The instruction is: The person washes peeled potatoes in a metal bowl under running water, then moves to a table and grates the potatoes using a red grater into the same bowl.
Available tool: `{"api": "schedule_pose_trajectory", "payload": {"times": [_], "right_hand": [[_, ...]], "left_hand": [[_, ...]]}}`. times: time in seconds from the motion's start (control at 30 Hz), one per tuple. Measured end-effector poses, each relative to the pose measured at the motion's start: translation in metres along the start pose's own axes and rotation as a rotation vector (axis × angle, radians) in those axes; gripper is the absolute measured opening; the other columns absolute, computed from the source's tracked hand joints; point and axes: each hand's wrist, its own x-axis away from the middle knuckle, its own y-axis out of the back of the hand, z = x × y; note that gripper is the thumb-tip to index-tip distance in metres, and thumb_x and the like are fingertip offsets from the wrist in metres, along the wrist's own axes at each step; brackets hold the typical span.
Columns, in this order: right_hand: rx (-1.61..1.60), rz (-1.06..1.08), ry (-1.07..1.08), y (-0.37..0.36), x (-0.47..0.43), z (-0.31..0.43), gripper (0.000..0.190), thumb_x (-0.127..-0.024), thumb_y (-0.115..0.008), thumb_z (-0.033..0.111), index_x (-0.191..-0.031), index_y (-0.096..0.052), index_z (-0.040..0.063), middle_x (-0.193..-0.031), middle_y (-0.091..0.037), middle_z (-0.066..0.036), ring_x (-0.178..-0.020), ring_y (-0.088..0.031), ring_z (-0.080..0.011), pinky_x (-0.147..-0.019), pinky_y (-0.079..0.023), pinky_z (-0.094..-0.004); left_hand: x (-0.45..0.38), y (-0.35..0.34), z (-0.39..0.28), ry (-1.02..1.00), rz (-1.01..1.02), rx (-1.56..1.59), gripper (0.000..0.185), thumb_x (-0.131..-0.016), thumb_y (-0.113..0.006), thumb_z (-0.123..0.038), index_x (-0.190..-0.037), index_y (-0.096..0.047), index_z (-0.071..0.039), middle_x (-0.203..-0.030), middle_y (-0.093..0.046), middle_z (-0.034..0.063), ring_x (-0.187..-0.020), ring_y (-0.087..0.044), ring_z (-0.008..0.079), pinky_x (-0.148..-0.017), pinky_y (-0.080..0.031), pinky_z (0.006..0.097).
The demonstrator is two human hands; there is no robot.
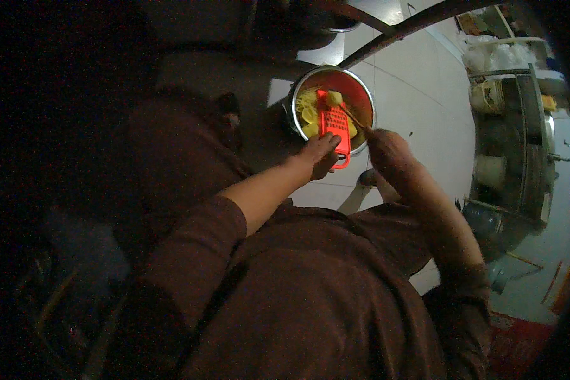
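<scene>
My left hand (324, 151) grips the lower end of a red handheld grater (337, 135), which slopes into a round metal pot (371, 102). My right hand (390, 149), slightly blurred, is closed around a thin wooden stick or handle (354, 116). The far end of that stick meets a pale yellow peeled piece, perhaps potato (334, 98), lying on the upper part of the grater. Pale yellow shreds (307, 99) are heaped at the pot's left side. Larger yellow pieces (310, 129) lie below them, partly hidden by the grater.
The pot is low, above a light tiled floor (422, 104). A dark curved bar (422, 21) crosses beyond it. On the right stands a shelf unit (527, 142) holding a bucket (487, 96) and plastic bags (508, 57). The left side is very dark.
</scene>
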Motion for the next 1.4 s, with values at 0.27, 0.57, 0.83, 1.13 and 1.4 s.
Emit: {"api": "schedule_pose_trajectory", "payload": {"times": [0.27, 0.57, 0.83, 1.13, 1.4], "right_hand": [[0.1, 0.013, 0.033, -0.003, 0.046, 0.006, 0.028, -0.096, -0.04, 0.016, -0.113, -0.053, -0.001, -0.093, -0.064, -0.021, -0.084, -0.062, -0.0436, -0.069, -0.049, -0.0491], [0.075, 0.068, 0.008, 0.005, 0.058, -0.01, 0.029, -0.098, -0.039, 0.022, -0.113, -0.054, 0.002, -0.093, -0.064, -0.021, -0.084, -0.063, -0.039, -0.068, -0.051, -0.0465], [0.091, -0.078, 0.017, -0.032, 0.007, 0.007, 0.029, -0.089, -0.052, 0.012, -0.114, -0.05, -0.002, -0.092, -0.067, -0.016, -0.081, -0.066, -0.0378, -0.065, -0.054, -0.044], [-0.073, -0.022, -0.084, -0.038, 0.021, -0.023, 0.026, -0.096, -0.041, 0.024, -0.11, -0.054, 0.007, -0.083, -0.065, -0.021, -0.081, -0.063, -0.0395, -0.066, -0.05, -0.0479], [0.001, 0.127, 0.0, -0.011, 0.088, -0.009, 0.035, -0.092, -0.051, 0.022, -0.125, -0.047, 0.009, -0.075, -0.061, -0.028, -0.077, -0.063, -0.0413, -0.064, -0.05, -0.048]], "left_hand": [[-0.006, 0.008, -0.008, -0.039, 0.095, -0.08, 0.042, -0.073, -0.075, -0.034, -0.096, -0.069, 0.001, -0.132, -0.043, 0.0225, -0.125, -0.04, 0.041, -0.096, -0.041, 0.0512], [0.0, 0.005, -0.007, -0.06, 0.023, -0.093, 0.035, -0.073, -0.075, -0.028, -0.095, -0.07, -0.001, -0.129, -0.046, 0.0218, -0.121, -0.043, 0.0407, -0.096, -0.041, 0.0504], [0.0, -0.007, 0.002, 0.094, 0.015, 0.082, 0.063, -0.073, -0.075, -0.032, -0.122, -0.054, 0.0, -0.135, -0.041, 0.0236, -0.124, -0.041, 0.0397, -0.102, -0.038, 0.0475], [-0.001, 0.007, -0.005, -0.028, 0.078, -0.13, 0.042, -0.074, -0.074, -0.029, -0.104, -0.067, -0.001, -0.137, -0.041, 0.0215, -0.129, -0.037, 0.0384, -0.103, -0.039, 0.046], [0.005, -0.002, -0.008, -0.018, -0.056, -0.163, 0.035, -0.075, -0.074, -0.029, -0.095, -0.07, -0.001, -0.135, -0.043, 0.0214, -0.128, -0.038, 0.0384, -0.096, -0.045, 0.0501]]}}
